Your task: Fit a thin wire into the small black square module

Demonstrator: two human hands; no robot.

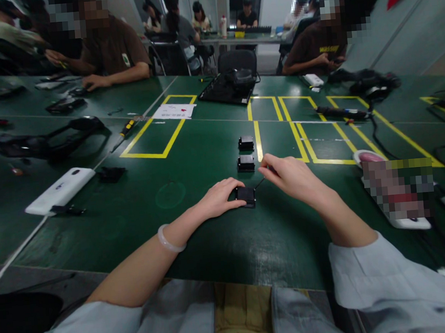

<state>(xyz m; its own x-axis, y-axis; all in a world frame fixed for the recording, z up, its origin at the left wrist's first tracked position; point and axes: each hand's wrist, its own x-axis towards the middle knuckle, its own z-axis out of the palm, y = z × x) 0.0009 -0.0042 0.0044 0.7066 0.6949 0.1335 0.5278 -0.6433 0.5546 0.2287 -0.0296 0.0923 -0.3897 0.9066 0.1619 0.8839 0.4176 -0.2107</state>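
Note:
My left hand [225,198] grips a small black box-shaped part [245,195] on the green table, with thumb and fingers on its left side. My right hand [288,174] is closed in a pinch just right of that part. From its fingertips a thin dark rod or wire [260,183] slants down to the part's right edge; which of the two it is, I cannot tell. Just beyond my hands stand two similar black parts, a nearer one [246,162] and a farther one [246,143].
The green table [213,249] carries yellow tape outlines. A white power bank-like case [60,190] and a yellow-black screwdriver [127,128] lie left. A phone-like object [392,189] lies right, near a black cabled tool [343,112]. Co-workers sit across the table.

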